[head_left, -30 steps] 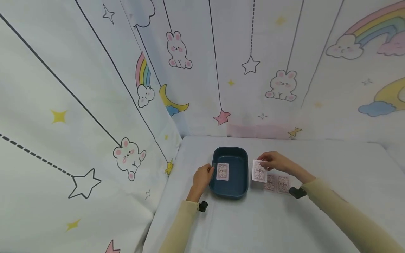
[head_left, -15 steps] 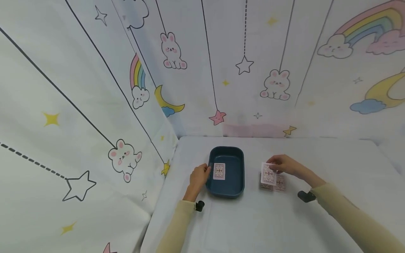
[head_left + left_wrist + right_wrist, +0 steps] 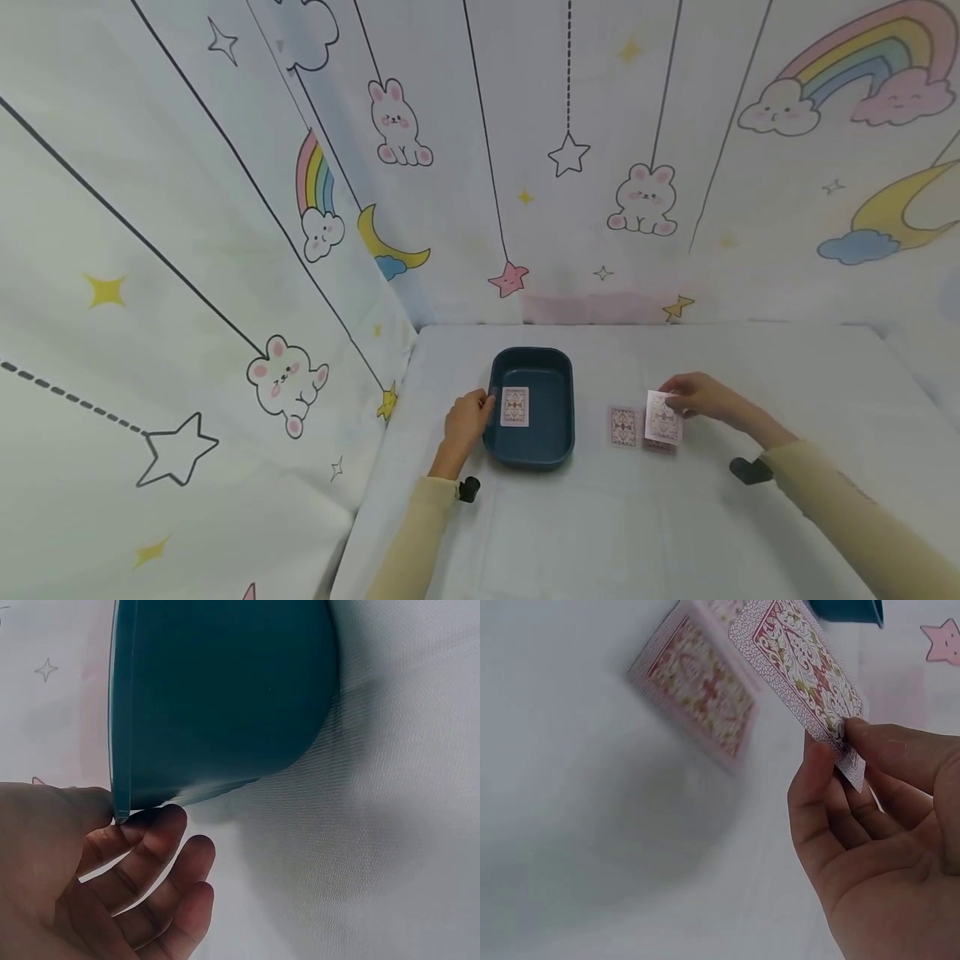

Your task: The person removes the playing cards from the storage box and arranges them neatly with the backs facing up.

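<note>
My right hand (image 3: 705, 398) pinches a playing card (image 3: 810, 671) by one corner between thumb and fingers, back pattern showing, raised above the table. In the head view this card overlaps another face-down card (image 3: 705, 690) lying beneath it. Just left of that lies one more face-down card (image 3: 623, 427). My left hand (image 3: 467, 417) grips the rim of a dark teal tray (image 3: 225, 697), thumb on the rim and fingers curled below it. Inside the tray, near its left wall, a single face-down card (image 3: 514, 407) lies on the bottom.
A white cloth covers the table (image 3: 600, 525). Behind it and to the left hang white curtains (image 3: 465, 100) printed with rabbits, stars and rainbows. The tray stands left of the loose cards.
My right hand has carried its card rightward, from beside the tray, over the left table card, to above the right one. My left hand has stayed at the tray rim.
</note>
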`<state>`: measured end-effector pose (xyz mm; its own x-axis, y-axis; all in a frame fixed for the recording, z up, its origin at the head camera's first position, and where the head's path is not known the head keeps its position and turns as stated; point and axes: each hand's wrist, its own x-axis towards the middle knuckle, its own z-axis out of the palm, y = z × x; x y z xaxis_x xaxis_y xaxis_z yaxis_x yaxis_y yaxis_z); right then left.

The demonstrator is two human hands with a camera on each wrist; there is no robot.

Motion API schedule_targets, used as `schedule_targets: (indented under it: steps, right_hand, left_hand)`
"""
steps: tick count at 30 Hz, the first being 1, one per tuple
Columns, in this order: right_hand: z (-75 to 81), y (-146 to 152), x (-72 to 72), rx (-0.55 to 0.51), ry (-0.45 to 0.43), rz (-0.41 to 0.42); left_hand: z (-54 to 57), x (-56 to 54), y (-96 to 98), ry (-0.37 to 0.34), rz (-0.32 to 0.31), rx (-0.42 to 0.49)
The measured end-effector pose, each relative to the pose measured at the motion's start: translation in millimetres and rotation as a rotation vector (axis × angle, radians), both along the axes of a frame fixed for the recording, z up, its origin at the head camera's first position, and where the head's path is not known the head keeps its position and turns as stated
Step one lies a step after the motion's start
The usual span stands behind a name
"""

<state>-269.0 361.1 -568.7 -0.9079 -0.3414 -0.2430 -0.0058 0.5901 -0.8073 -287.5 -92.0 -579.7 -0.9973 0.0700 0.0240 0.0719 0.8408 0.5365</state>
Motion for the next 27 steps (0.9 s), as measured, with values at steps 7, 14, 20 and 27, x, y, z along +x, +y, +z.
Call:
schedule_targets:
  steps: [7,14,20,27]
  right_hand:
    - [-9.8,22,8.4,0.033,-0.017,-0.031]
    - [-15.3,36,13.3,0.083,-0.032,-0.02]
    - [-21.1,40,13.9,0.145,-0.018,-0.032]
    - [-35.9,36,13.5,0.251,0.086,-0.061]
  left_hand:
    - [-1.5,-1.1,-0.5,-0.025,0.005,0.003]
    - [-0.1,-0.4,-1.0,-0.014,-0.002,0.024]
    - [2.2,0.2,-0.6,-0.021,0.006,0.033]
    - [0.3,-0.3,0.0,-0.024,0.005,0.019]
